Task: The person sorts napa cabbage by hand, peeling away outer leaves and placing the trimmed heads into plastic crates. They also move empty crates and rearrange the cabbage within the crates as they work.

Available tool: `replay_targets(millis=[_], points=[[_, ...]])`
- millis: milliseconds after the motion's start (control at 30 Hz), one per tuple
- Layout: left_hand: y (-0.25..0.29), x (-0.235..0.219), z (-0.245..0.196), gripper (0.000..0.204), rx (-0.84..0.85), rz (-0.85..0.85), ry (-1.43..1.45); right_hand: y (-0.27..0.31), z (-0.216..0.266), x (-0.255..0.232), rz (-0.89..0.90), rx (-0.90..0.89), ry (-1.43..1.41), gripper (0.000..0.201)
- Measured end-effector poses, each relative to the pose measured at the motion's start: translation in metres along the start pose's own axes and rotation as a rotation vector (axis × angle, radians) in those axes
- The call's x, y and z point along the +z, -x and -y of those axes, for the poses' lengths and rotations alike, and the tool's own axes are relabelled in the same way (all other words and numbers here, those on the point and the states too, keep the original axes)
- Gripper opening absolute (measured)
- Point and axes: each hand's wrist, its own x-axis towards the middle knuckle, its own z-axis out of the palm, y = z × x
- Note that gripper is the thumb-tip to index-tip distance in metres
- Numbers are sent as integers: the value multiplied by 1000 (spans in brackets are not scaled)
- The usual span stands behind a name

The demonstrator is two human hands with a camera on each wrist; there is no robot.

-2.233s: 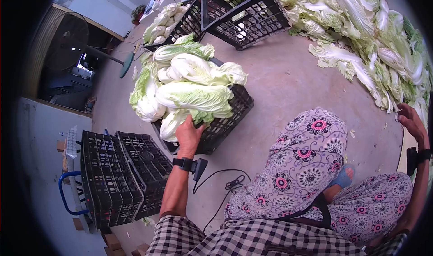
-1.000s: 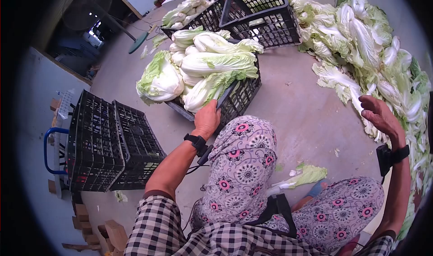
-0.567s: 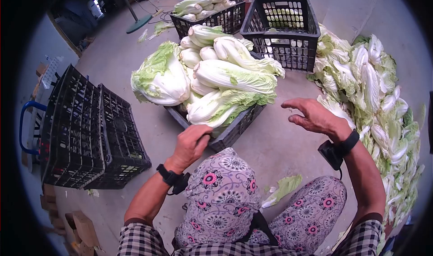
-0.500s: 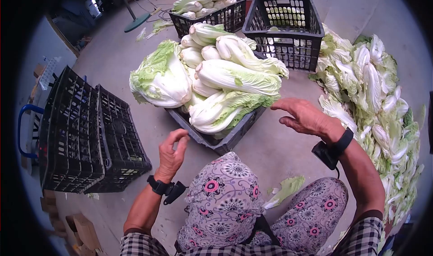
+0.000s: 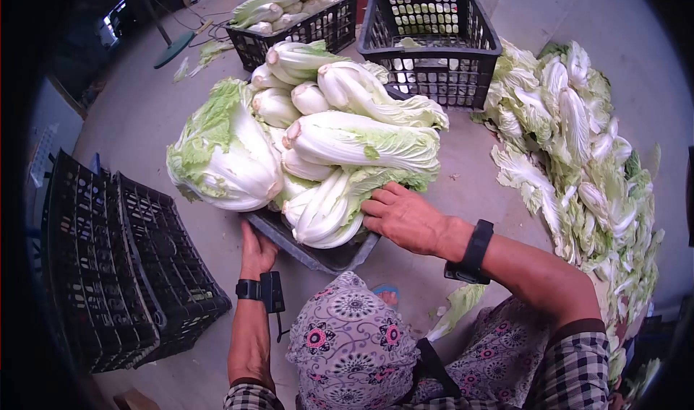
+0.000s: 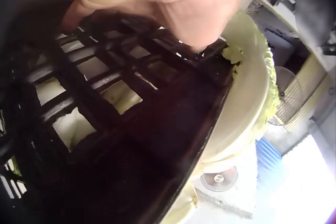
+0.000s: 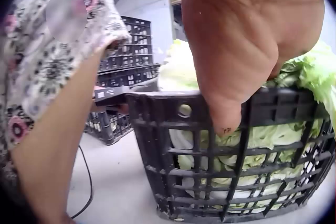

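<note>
A black plastic crate (image 5: 329, 258) heaped with napa cabbages (image 5: 369, 139) sits in front of my knee. My left hand (image 5: 256, 251) holds its near left side from outside, fingers partly hidden by the rim. In the left wrist view, that hand (image 6: 168, 3) lies against the crate's lattice wall (image 6: 84, 69). My right hand (image 5: 408, 222) grips the near right rim, fingers over the top beside the nearest cabbage (image 5: 329, 211). In the right wrist view, the thumb (image 7: 226, 116) comes down outside the slotted wall.
Two upright black crates (image 5: 155, 251) stand at the left. Behind are a cabbage-filled crate (image 5: 303, 31) and another crate (image 5: 434, 45) with a little in its bottom. A long pile of cabbage leaves (image 5: 571, 143) lines the right; a loose leaf (image 5: 459, 309) lies near my foot.
My right hand has come from the leaf pile on the right to the crate's rim. My left hand has let go of the front rim and taken the left side. The crate appears closer.
</note>
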Motion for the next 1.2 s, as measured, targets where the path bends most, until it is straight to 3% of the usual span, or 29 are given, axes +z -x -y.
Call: replay_targets(millis=[100, 167, 233, 367, 500, 533, 800, 933, 1067, 1200], points=[[-5, 0, -6, 54, 0, -44, -28, -3, 0, 7, 60, 93, 28, 7], [-10, -1, -16, 49, -45, -168, -139, 0, 1, 8, 63, 95, 51, 7], [-24, -10, -27, 45, -143, -99, -121, 8, -1, 12, 11, 64, 59, 6], [-28, -30, -28, 39, -66, 37, -214, 13, 6, 11, 35, 101, 93, 10], [-16, -33, -20, 34, -35, 3, -355, 28, 4, 4, 46, 87, 121, 10], [-6, -18, -14, 32, -100, -93, -302, 40, 3, 0, 7, 90, 119, 9], [34, 41, 69, 38, -329, 203, -285, 162, 2, -23, 128, 146, 119, 7], [60, 104, 93, 39, -349, 374, -536, 221, 22, -41, 217, 278, 125, 8], [70, 148, 132, 41, -516, 401, -744, 292, 36, -56, 266, 398, 166, 7], [75, 176, 177, 43, -414, 713, -889, 346, 59, -74, 356, 524, 179, 6]])
